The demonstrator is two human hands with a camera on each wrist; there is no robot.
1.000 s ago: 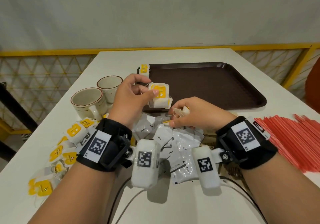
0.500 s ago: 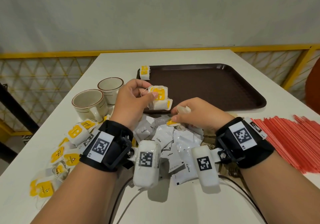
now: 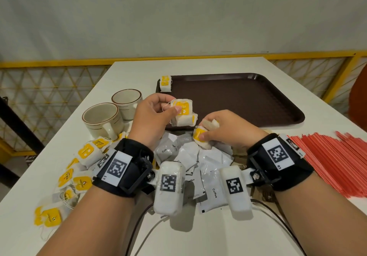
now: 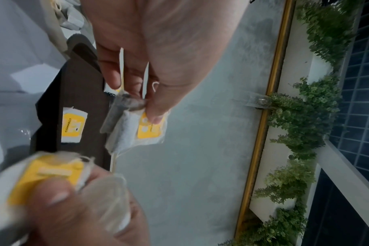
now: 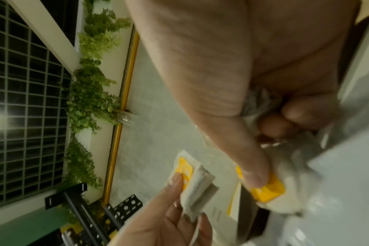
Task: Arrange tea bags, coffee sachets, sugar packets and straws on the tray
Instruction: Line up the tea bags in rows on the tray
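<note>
A dark brown tray (image 3: 238, 101) lies at the back of the white table, with one yellow-tagged tea bag (image 3: 165, 83) in its near-left corner. Just in front of the tray, my left hand (image 3: 172, 106) pinches two stacked tea bags (image 3: 183, 113); the left wrist view shows them between thumb and fingers (image 4: 135, 131). To its right, my right hand (image 3: 206, 130) grips another tea bag (image 3: 200, 138) by its yellow tag (image 5: 267, 188), just above the pile of white coffee sachets (image 3: 212, 192). Red straws (image 3: 333, 156) lie in a heap at the right.
Two cream cups (image 3: 101, 117) stand left of the tray. Several loose tea bags (image 3: 87, 152) are scattered along the left table edge. A yellow railing (image 3: 49, 64) runs behind the table. Cables trail from my wrists near the front edge.
My right hand has lifted a yellow-tagged tea bag off the sachet pile and brought it up toward the left hand. The left hand keeps its two tea bags, almost unmoved.
</note>
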